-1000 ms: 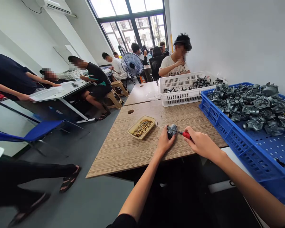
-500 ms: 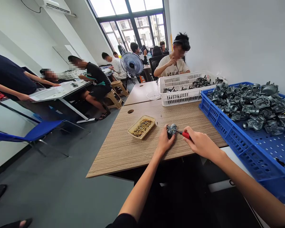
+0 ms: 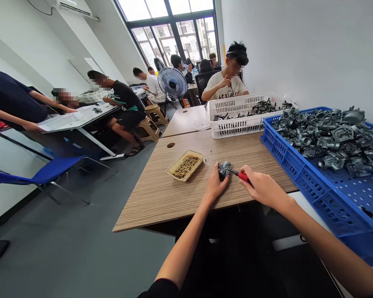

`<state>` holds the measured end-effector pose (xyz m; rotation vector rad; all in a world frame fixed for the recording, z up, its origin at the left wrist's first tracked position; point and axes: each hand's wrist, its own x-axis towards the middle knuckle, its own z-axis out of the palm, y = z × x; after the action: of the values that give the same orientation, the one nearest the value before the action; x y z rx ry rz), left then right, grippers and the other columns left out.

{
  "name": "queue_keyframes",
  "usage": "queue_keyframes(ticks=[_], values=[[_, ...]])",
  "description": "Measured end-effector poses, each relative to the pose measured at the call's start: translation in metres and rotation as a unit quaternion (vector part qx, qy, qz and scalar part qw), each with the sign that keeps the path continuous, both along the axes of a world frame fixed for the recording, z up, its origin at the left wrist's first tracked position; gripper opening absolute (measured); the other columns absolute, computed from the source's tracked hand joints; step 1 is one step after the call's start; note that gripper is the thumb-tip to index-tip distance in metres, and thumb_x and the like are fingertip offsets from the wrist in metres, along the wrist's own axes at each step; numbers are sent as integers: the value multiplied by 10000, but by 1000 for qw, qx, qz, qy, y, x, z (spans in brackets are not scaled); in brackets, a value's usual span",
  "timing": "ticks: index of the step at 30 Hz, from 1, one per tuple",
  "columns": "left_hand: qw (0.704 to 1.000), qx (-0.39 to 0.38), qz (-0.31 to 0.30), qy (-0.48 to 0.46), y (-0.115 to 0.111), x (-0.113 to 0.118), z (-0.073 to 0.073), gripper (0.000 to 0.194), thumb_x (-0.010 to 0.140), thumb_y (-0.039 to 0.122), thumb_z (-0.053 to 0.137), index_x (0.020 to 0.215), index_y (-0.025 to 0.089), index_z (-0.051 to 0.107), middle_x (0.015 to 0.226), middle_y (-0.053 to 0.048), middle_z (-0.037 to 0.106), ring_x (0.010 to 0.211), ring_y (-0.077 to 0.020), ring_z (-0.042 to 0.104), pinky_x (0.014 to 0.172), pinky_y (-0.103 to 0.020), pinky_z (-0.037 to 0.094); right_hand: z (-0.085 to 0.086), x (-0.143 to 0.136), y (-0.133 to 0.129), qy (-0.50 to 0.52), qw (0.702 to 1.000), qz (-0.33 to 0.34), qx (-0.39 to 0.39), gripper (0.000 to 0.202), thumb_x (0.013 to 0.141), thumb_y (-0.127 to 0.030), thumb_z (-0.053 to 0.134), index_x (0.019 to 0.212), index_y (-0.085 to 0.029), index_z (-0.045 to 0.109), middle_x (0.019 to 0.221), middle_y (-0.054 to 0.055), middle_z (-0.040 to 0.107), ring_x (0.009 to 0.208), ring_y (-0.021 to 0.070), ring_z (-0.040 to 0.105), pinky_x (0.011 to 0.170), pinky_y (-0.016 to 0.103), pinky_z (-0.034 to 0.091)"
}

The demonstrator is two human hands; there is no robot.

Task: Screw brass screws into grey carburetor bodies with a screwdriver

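A grey metal carburetor (image 3: 225, 167) rests near the front of the wooden table (image 3: 161, 186), and my left hand (image 3: 216, 184) is closed around its near left side. My right hand (image 3: 261, 186) grips a screwdriver (image 3: 243, 177) by its red handle. The dark shaft points left, and its tip meets the carburetor's right side; the exact contact spot is too small to make out. Left of my hands stands a cream tray (image 3: 185, 166) full of small brass-coloured parts. A couple of tiny loose pieces lie between the tray and the carburetor.
At right, a large blue crate (image 3: 317, 198) holds a heap of carburetors. Behind the table's middle stands a white basket (image 3: 230, 128) with dark metal parts. A person (image 3: 226, 80) sits beyond it. A fan (image 3: 173, 83) and a blue chair (image 3: 46, 171) are farther left.
Both hands, the carburetor and the screwdriver stay almost in place. A foot at the lower left has gone out of view.
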<state>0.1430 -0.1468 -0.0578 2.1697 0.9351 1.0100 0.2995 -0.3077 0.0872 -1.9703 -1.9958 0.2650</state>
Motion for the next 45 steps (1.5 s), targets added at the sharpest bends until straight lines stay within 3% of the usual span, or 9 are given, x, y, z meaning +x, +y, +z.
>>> queue_keyframes(ticks=[37,45], values=[[1000,8,10,-2,1,1,-2,683,882,290,634,1499,207,353,1384,-150,599,1369,-299,530,1150,-477,428,-3,-2,1,1,1000,15,-2,119,1072,-291,424,1160,-212,440,882,33,715,797,233,711,616,289,308],[1000,10,0,-1,2,-1,0,668,868,249,626,1482,217,364,1350,-136,616,1301,-284,573,1121,-462,444,-1,-2,0,-30,1000,6,9,119,1068,-318,456,1114,-209,467,834,21,719,746,219,702,600,292,282]])
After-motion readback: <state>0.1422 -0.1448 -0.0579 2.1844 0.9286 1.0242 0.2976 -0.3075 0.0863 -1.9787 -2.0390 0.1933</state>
